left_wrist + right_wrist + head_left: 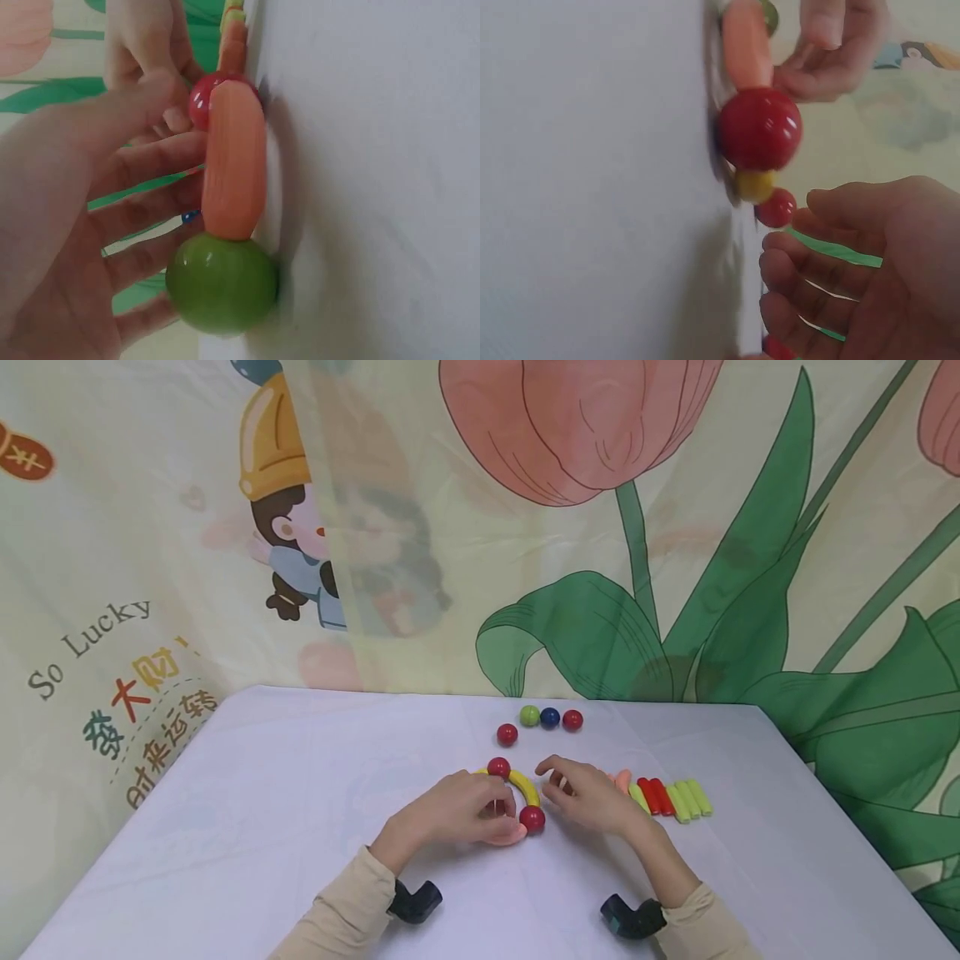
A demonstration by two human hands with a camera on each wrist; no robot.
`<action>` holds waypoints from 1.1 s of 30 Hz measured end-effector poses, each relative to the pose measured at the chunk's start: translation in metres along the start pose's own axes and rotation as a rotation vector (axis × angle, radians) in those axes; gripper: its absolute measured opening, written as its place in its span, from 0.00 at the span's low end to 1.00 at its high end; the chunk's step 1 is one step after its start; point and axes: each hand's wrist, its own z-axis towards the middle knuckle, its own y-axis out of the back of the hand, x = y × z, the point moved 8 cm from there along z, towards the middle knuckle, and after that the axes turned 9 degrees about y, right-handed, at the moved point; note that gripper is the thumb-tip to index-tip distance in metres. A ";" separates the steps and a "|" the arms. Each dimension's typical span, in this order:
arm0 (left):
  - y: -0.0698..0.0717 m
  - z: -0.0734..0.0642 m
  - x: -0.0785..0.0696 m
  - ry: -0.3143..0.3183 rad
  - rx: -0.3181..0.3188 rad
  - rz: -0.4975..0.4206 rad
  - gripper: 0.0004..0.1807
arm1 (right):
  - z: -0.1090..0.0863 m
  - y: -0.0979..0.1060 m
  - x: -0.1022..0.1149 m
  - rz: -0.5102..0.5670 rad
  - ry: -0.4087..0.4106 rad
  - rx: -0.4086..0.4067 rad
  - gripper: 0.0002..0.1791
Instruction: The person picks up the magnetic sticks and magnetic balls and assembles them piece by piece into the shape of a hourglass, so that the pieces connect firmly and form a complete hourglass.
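On the white table, a curved yellow stick (527,787) links a far red ball (498,767) to a near red ball (532,819). From the near ball an orange stick (235,161) runs to a green ball (222,283), which the left hand hides in the head view. My left hand (461,807) hovers over this figure, its fingers spread loosely behind the orange stick and its thumb above. Just right of the yellow stick is my right hand (592,795); its fingers bend loosely, with nothing between them in the right wrist view.
Farther back lie a loose red ball (507,734), a light green ball (529,716), a blue ball (550,718) and another red ball (572,720). Right of the right hand, red sticks (656,797) and light green sticks (692,799) form a row. A printed cloth (420,660) hangs behind the table.
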 end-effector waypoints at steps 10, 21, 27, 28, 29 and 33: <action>0.020 0.001 0.026 0.117 -0.164 -0.055 0.07 | -0.010 0.028 -0.027 0.093 -0.086 0.035 0.12; 0.019 0.000 0.059 0.360 -0.222 -0.209 0.16 | -0.019 0.049 -0.048 0.044 -0.084 0.010 0.12; 0.010 0.003 0.066 0.396 -0.174 -0.250 0.14 | -0.026 0.060 -0.058 0.057 -0.072 0.001 0.13; 0.009 0.003 0.066 0.397 -0.173 -0.253 0.14 | -0.028 0.063 -0.059 0.060 -0.071 0.001 0.14; 0.008 0.004 0.066 0.397 -0.176 -0.255 0.14 | -0.030 0.065 -0.061 0.063 -0.071 -0.001 0.14; 0.007 0.005 0.067 0.407 -0.182 -0.258 0.13 | -0.038 0.072 -0.072 0.067 -0.115 -0.005 0.15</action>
